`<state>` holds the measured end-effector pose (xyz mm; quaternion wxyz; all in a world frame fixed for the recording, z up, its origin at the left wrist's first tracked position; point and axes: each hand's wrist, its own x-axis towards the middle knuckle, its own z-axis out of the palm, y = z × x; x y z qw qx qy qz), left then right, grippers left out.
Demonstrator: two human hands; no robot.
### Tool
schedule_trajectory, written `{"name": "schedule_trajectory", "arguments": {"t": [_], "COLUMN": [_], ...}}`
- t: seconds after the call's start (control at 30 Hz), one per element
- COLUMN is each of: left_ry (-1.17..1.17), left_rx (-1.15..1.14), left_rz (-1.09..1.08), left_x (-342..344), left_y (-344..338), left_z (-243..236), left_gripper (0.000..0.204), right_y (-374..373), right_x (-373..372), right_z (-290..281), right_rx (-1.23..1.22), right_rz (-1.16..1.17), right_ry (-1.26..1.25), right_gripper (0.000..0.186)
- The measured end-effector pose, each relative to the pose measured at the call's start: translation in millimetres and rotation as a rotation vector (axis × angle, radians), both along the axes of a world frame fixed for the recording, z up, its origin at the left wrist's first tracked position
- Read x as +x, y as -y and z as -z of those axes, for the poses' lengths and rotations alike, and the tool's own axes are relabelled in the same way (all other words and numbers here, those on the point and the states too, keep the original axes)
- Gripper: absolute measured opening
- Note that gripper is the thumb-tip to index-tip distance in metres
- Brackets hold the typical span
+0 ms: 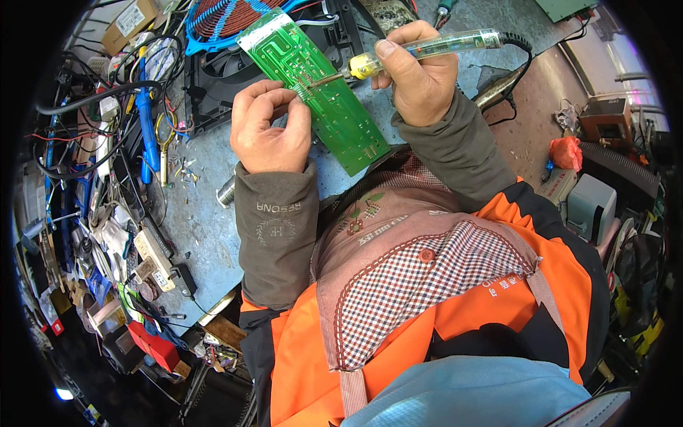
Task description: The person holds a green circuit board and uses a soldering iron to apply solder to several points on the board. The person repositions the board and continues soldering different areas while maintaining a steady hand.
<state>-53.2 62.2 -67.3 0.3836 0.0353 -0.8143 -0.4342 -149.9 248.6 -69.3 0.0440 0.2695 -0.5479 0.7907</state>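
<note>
A long green circuit board (334, 121) lies slanted in front of me, its upper end beside a copper coil. My right hand (425, 82) grips a soldering iron (455, 44) by its clear handle with a yellow collar. The iron's tip reaches left onto the middle of the board. At the board's left edge my left hand (272, 132) is closed, fingertips pinched close to the iron's tip. What those fingers hold, if anything, is hidden. A small metallic cylinder (226, 192) sits by my left cuff.
A copper coil in a blue frame (231, 21) sits in a black housing at the back. To the left are a blue tube-shaped tool (146, 121), a power strip (153, 256) and tangled cables. The iron's black cord (523, 64) loops at the right. Blue worktop (206, 249) lies below.
</note>
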Motion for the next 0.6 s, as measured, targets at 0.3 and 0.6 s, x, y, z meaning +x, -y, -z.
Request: {"name": "schedule_trajectory", "arguments": {"t": [0.3, 0.6], "left_ry": [-0.004, -0.009], "left_rx": [0.01, -0.001], "left_rz": [0.007, 0.008], "left_x": [-0.4, -0.3], "left_y": [-0.5, -0.7], "left_z": [-0.8, -0.7], "left_gripper": [0.012, 0.012], "right_y": [-0.4, -1.5], "right_x": [-0.3, 1.1], "right_z": [-0.4, 0.9], "right_rx": [0.014, -0.053], "right_rz": [0.006, -0.013], "right_ry": [-0.005, 0.027], "right_gripper": [0.017, 0.015]}}
